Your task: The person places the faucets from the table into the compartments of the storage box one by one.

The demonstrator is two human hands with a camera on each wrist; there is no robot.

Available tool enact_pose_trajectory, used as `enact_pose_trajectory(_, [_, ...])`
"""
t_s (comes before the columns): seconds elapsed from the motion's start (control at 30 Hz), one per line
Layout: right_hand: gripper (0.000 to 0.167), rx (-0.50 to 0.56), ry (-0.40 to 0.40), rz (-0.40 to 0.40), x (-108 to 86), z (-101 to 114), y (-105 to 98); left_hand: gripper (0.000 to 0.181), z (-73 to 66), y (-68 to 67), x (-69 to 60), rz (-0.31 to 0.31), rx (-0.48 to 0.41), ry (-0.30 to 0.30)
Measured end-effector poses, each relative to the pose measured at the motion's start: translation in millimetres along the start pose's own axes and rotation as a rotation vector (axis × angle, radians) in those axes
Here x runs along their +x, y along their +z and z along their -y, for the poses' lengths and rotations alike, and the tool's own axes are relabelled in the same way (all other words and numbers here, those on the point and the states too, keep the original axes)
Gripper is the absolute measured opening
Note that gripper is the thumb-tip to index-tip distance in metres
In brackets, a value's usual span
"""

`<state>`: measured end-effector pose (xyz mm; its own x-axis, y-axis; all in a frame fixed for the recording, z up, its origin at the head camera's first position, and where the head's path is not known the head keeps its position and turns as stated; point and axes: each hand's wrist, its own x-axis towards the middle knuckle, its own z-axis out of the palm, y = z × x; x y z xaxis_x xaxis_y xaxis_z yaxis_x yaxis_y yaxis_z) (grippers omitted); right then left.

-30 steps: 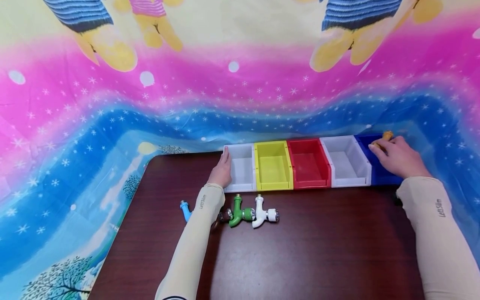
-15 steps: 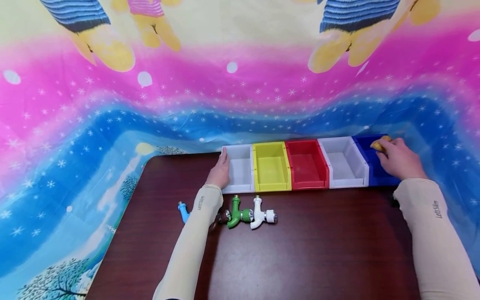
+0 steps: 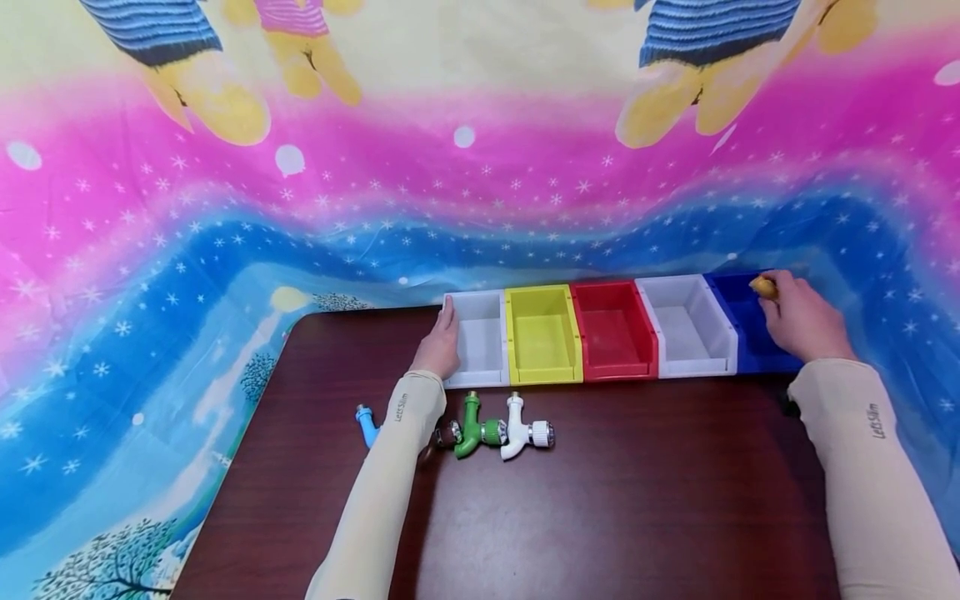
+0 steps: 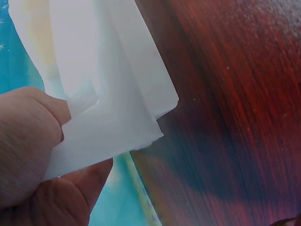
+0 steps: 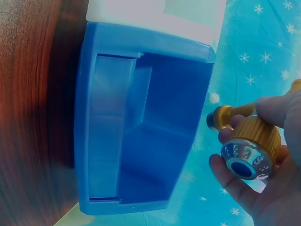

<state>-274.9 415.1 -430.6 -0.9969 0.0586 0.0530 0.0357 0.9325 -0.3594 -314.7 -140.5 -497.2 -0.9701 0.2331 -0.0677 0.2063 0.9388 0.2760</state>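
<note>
My right hand (image 3: 810,318) holds a golden-yellow faucet (image 5: 257,134) above the back part of the blue bin (image 3: 752,329). In the right wrist view its ribbed knob with a silver end faces the camera, and fingers wrap round the body. The blue bin's inside shows bare there. At the row's other end, my left hand (image 3: 437,343) grips the side wall of the leftmost white bin (image 3: 482,340). The left wrist view has the thumb inside this wall (image 4: 103,136) and the fingers outside.
Between the end bins stand a yellow bin (image 3: 544,337), a red bin (image 3: 617,333) and another white bin (image 3: 686,325). In front lie a white faucet (image 3: 516,429), a green faucet (image 3: 471,429) and a blue faucet (image 3: 366,425), partly behind the left sleeve. A dark red knob (image 3: 447,432) shows beside it.
The golden faucet has turned in my right hand, with its end now tipped toward the left over the blue bin. My left hand stays on the white bin.
</note>
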Motion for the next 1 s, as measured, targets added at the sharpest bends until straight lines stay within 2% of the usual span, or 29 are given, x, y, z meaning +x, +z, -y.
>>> enact_pose_trajectory(0.13, [0.066,0.043,0.026,-0.023,2.0,-1.3,0.1,0.080,0.4,0.3,0.6,0.000,0.002,0.001])
enact_pose_trajectory(0.33, [0.057,0.060,-0.010,-0.073,1.9,-2.2,1.8,0.083,0.9,1.2,1.0,-0.001,-0.006,0.002])
enact_pose_trajectory(0.5, [0.058,0.110,0.003,-0.105,0.4,-1.9,2.6,0.083,1.0,1.1,1.4,0.010,-0.008,-0.001])
enact_pose_trajectory(0.67, [0.058,0.183,0.025,-0.169,1.6,-1.5,1.8,0.081,1.4,0.6,0.9,-0.002,-0.003,0.003])
enact_pose_trajectory(0.83, [0.060,0.267,0.114,-0.222,2.6,-0.8,0.2,0.081,1.2,1.0,0.8,-0.011,-0.010,-0.004])
enact_pose_trajectory(0.9, [0.062,0.284,0.158,-0.233,2.3,-0.6,-0.1,0.082,0.6,1.1,0.8,-0.010,-0.009,-0.006])
enact_pose_trajectory(1.0, [0.062,0.288,0.183,-0.241,2.8,-0.7,0.8,0.081,-0.4,0.5,0.8,-0.015,0.002,-0.004])
